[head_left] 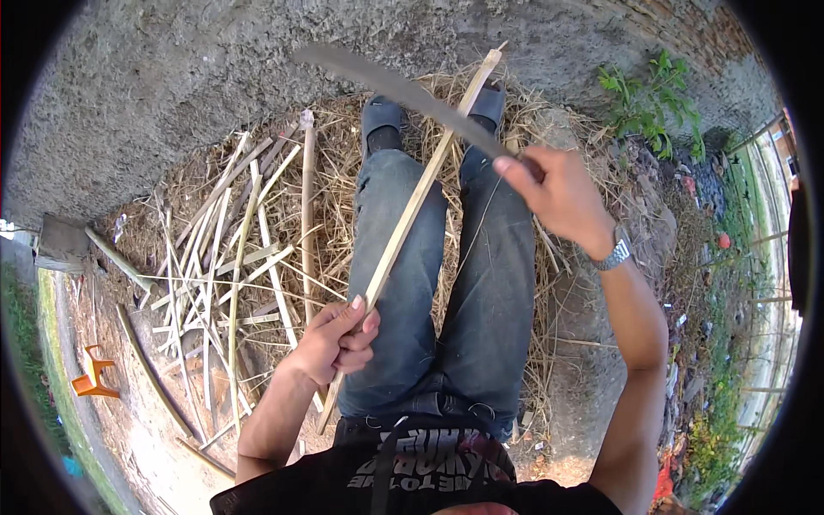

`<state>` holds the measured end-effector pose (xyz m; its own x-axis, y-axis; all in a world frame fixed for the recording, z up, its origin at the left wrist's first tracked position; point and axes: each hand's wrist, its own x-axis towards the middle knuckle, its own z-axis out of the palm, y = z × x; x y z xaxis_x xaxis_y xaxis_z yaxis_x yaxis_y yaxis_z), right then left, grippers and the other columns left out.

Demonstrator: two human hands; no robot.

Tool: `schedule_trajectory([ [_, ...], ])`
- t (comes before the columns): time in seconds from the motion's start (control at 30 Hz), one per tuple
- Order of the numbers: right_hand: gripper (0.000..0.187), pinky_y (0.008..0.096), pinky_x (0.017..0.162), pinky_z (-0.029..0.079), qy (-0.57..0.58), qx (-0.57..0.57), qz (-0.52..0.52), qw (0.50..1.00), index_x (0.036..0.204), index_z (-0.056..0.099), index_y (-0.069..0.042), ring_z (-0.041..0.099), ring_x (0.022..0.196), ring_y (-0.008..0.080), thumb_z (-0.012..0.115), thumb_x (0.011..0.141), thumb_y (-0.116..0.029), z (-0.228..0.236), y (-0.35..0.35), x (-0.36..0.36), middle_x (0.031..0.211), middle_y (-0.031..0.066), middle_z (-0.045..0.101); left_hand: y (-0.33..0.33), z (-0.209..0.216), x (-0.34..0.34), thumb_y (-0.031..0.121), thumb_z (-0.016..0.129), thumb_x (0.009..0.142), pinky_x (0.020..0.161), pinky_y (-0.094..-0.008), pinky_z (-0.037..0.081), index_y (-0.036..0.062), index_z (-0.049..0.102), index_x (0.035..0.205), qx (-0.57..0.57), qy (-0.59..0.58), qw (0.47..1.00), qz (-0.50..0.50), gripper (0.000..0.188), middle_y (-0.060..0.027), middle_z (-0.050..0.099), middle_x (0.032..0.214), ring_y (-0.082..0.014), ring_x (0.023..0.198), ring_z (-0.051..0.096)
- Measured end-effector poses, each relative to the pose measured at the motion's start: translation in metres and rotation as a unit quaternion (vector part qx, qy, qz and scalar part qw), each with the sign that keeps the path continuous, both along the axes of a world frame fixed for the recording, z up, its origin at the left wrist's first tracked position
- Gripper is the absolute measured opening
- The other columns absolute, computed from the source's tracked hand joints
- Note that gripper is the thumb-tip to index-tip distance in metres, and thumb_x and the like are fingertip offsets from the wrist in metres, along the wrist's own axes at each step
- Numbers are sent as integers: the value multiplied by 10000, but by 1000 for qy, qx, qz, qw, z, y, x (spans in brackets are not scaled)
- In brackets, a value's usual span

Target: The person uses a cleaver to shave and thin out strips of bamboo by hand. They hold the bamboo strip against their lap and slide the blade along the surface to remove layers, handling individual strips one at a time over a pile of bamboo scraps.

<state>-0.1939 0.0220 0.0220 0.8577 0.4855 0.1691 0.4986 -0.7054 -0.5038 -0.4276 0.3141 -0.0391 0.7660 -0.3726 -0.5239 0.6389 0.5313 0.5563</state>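
My left hand (337, 342) is closed around the lower part of a long, pale bamboo strip (410, 209). The strip slants up and to the right across my legs, its frayed tip near my right foot. In my right hand (560, 196), fingers wrapped round its handle, is a machete (403, 93) with a long grey blade pointing to the upper left. The blade crosses over the strip's upper part in this view; whether the two touch, I cannot tell. My fingers hide most of the machete's handle.
Left of my legs lies a heap of split bamboo strips (210, 283) beside a round pole (307, 206). Shavings (335, 163) litter the ground. A rough grey wall (197, 94) rises ahead of my feet. An orange stool (95, 374) stands far left; a leafy plant (657, 103) grows at right.
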Motion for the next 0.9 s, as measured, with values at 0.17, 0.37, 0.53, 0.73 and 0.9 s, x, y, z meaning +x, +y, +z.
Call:
schedule_trajectory([
  [0.17, 593, 465, 518, 501, 57, -64, 124, 989, 802, 676, -28, 648, 560, 396, 625, 953, -600, -5, 30, -53, 586, 175, 623, -12, 6, 10, 409, 396, 1121, 359, -244, 64, 133, 449, 866, -53, 35, 998, 4, 379, 84, 240, 585, -20, 412, 126],
  [0.37, 639, 489, 506, 513, -62, -161, 144, 974, 801, 611, -61, 634, 535, 408, 609, 912, -691, -7, 31, -63, 562, 152, 602, -11, -1, -5, 451, 373, 1122, 389, -252, 103, 136, 453, 876, -77, 16, 997, 20, 407, 84, 234, 608, -36, 443, 146],
  [0.53, 709, 497, 573, 551, -64, -132, 9, 989, 780, 657, -24, 676, 607, 417, 527, 953, -699, 11, 23, 11, 589, 192, 632, -17, 13, 5, 448, 371, 1123, 393, -251, 101, 136, 444, 870, -61, 17, 998, 17, 408, 83, 233, 610, -36, 447, 147],
  [0.73, 682, 507, 543, 517, -12, -142, 112, 983, 807, 643, -27, 650, 580, 435, 582, 927, -696, 0, 47, -46, 585, 198, 612, -12, 7, 7, 450, 377, 1121, 395, -255, 108, 135, 438, 867, -66, 21, 998, 3, 409, 82, 232, 609, -39, 449, 144],
  [0.9, 784, 501, 569, 549, -67, -183, 62, 979, 866, 674, -1, 672, 574, 392, 489, 934, -759, 3, 39, -22, 587, 186, 638, 5, -5, -26, 448, 383, 1120, 399, -263, 112, 115, 460, 865, -50, 4, 999, 2, 427, 69, 233, 605, -46, 447, 156],
])
